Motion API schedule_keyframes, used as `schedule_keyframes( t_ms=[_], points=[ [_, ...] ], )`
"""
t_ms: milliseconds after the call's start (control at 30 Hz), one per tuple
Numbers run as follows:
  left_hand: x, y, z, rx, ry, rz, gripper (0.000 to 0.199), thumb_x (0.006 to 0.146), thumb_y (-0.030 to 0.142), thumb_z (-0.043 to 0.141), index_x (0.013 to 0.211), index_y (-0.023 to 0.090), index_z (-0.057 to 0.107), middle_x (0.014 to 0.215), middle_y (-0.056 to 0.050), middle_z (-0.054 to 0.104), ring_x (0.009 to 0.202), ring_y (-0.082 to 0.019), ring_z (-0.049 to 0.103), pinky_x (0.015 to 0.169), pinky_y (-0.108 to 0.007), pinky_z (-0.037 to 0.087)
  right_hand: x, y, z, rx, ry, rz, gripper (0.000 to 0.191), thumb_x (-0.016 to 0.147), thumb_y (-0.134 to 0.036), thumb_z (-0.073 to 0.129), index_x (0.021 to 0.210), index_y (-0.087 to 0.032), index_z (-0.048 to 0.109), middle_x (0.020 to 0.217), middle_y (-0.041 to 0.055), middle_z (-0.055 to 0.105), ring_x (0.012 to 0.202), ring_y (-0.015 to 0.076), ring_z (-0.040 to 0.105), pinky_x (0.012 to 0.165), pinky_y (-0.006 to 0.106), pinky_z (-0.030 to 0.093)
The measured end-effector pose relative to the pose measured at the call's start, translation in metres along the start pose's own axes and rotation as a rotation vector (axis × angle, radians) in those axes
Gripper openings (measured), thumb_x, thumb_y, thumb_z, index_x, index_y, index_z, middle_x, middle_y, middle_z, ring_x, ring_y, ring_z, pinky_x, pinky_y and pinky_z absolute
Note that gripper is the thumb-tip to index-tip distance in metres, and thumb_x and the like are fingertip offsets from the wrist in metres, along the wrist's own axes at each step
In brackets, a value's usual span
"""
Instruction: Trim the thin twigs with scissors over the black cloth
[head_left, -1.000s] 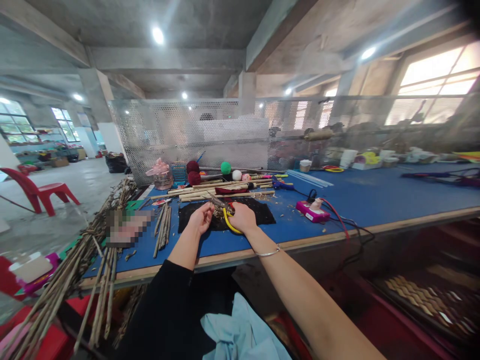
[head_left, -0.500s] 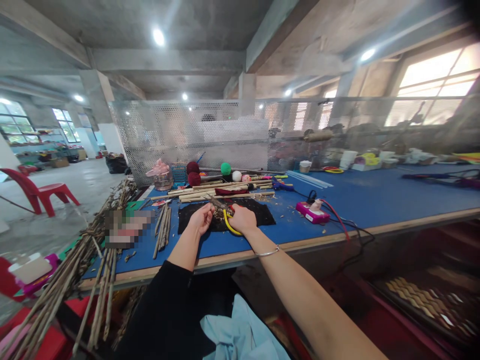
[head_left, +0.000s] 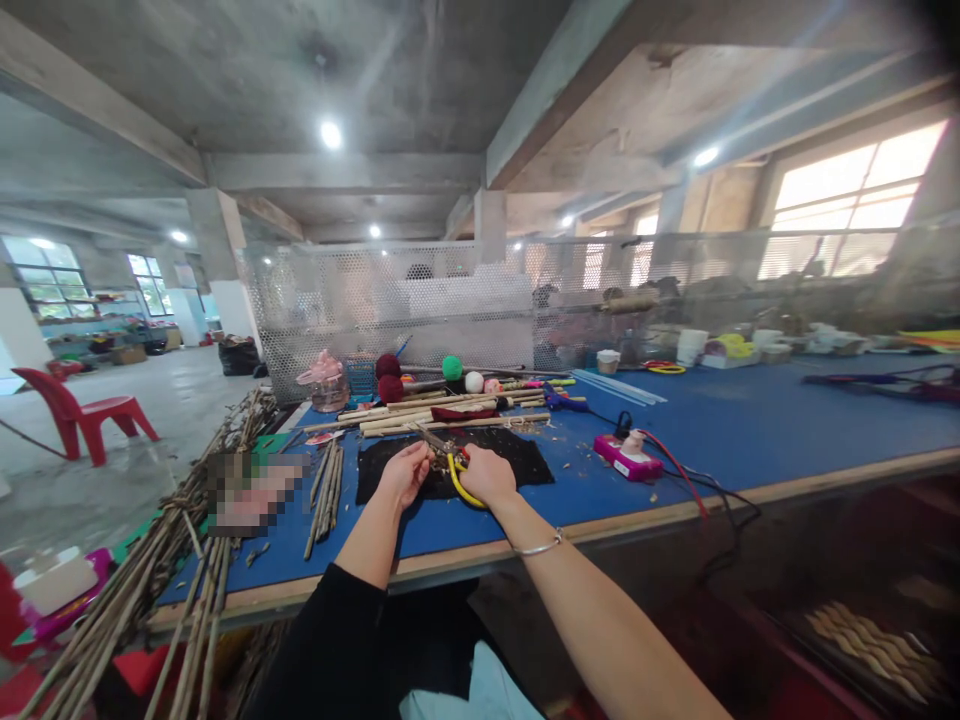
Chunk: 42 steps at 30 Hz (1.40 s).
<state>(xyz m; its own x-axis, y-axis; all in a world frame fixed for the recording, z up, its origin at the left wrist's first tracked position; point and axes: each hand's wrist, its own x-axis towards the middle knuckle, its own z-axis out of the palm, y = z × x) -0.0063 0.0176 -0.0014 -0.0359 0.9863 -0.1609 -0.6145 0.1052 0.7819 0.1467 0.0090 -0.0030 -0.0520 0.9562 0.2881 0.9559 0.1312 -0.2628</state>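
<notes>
Scissors (head_left: 463, 487) with a yellow handle loop and a touch of red are gripped in my right hand (head_left: 489, 476). Their metal blades point up and left, just beyond my left fingertips. My left hand (head_left: 407, 474) is closed in a pinch beside the blades; whatever lies between its fingers is too small to make out. Both hands are over a black cloth (head_left: 526, 456) with brownish scraps on it. Behind the cloth lie pale wooden sticks (head_left: 390, 428), and a small bundle of twigs (head_left: 325, 500) rests left of it.
Long branches (head_left: 161, 545) stick out over the table's left edge. Yarn-like balls (head_left: 451, 368) and a clear jar (head_left: 327, 390) stand at the back. A blue glue gun (head_left: 562, 398) and a magenta power strip (head_left: 628, 457) with cables lie to the right on the blue table (head_left: 720, 425).
The camera has tilted up a little, so the scene sits lower. Both hands stay over the black cloth, with the scissors still in the right hand.
</notes>
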Motion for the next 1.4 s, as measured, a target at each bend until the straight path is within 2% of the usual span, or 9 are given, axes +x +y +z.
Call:
schedule_keyframes(
  t_ms=[167,267,333,433,600,833,1000,1167,1400],
  points=[
    [-0.001,-0.004,0.002,0.058,0.008,0.087,0.015,0.07,0.002,0.062,0.083,0.009,0.061,0.065,-0.004,0.063,0.053,-0.006,0.059,0.048,-0.011,0.047,0.0,0.002,0.001,0.043,0.017,0.059,0.021,0.069,-0.023,0.05,0.089,-0.022,0.058,0.085,0.0061,0.067,0.081,0.0212,0.064,0.063,0.026,0.041],
    [0.0,-0.008,0.001,0.196,-0.004,0.198,0.02,0.063,0.007,0.069,0.082,0.009,0.064,0.067,-0.005,0.064,0.051,-0.006,0.057,0.045,-0.013,0.045,0.0,0.002,0.0,0.07,0.049,0.074,0.02,0.071,-0.028,0.05,0.089,-0.022,0.058,0.084,0.0064,0.067,0.082,0.0217,0.063,0.063,0.026,0.04],
    [0.002,-0.01,0.001,0.268,0.004,0.263,0.024,0.061,0.009,0.071,0.084,0.01,0.065,0.065,-0.003,0.063,0.049,-0.006,0.055,0.043,-0.014,0.043,0.0,0.001,0.0,0.082,0.061,0.066,0.02,0.072,-0.03,0.051,0.088,-0.022,0.058,0.083,0.0065,0.067,0.082,0.0219,0.063,0.063,0.026,0.04],
    [0.005,-0.012,0.0,0.229,0.043,0.307,0.028,0.061,0.007,0.07,0.088,0.012,0.063,0.057,0.003,0.057,0.048,-0.006,0.053,0.046,-0.015,0.044,-0.001,0.0,-0.001,0.091,0.066,0.062,0.02,0.071,-0.031,0.052,0.088,-0.022,0.058,0.084,0.0069,0.067,0.082,0.0213,0.063,0.064,0.026,0.04],
    [0.006,-0.012,0.0,0.195,0.039,0.282,0.017,0.061,0.009,0.07,0.077,0.011,0.063,0.062,0.0,0.059,0.05,-0.005,0.053,0.051,-0.016,0.045,-0.001,0.001,-0.002,0.12,0.049,0.083,0.022,0.073,-0.036,0.05,0.087,-0.022,0.059,0.087,0.0069,0.067,0.084,0.0216,0.062,0.064,0.026,0.039],
    [-0.001,-0.006,0.003,0.138,0.086,0.243,0.025,0.057,0.025,0.075,0.073,0.011,0.062,0.055,0.001,0.057,0.045,-0.004,0.05,0.045,-0.015,0.04,0.0,0.001,-0.001,0.126,0.048,0.103,0.02,0.072,-0.032,0.05,0.088,-0.023,0.06,0.085,0.0058,0.067,0.084,0.0212,0.062,0.064,0.025,0.039],
    [-0.001,-0.001,0.0,0.032,0.04,0.204,0.028,0.054,0.025,0.078,0.07,0.012,0.06,0.06,0.001,0.058,0.051,-0.005,0.054,0.044,-0.014,0.039,0.0,0.003,0.001,0.15,0.051,0.106,0.022,0.073,-0.035,0.05,0.089,-0.023,0.06,0.085,0.0054,0.067,0.083,0.0207,0.062,0.062,0.025,0.038],
    [0.002,-0.002,-0.003,0.04,0.037,0.189,0.025,0.057,0.023,0.076,0.071,0.012,0.058,0.066,-0.001,0.061,0.053,-0.005,0.056,0.042,-0.012,0.038,0.0,0.003,0.001,0.158,0.068,0.102,0.022,0.075,-0.038,0.049,0.088,-0.023,0.059,0.084,0.0051,0.067,0.082,0.0202,0.062,0.061,0.025,0.036],
    [-0.001,-0.001,0.001,0.054,0.102,0.215,0.028,0.057,0.027,0.076,0.064,0.011,0.055,0.064,-0.003,0.062,0.052,-0.006,0.055,0.041,-0.013,0.036,-0.004,-0.005,-0.004,0.179,0.149,0.072,0.045,0.073,-0.063,0.047,0.089,-0.022,0.055,0.081,0.0047,0.066,0.08,0.0203,0.062,0.062,0.025,0.036]
  ],
)
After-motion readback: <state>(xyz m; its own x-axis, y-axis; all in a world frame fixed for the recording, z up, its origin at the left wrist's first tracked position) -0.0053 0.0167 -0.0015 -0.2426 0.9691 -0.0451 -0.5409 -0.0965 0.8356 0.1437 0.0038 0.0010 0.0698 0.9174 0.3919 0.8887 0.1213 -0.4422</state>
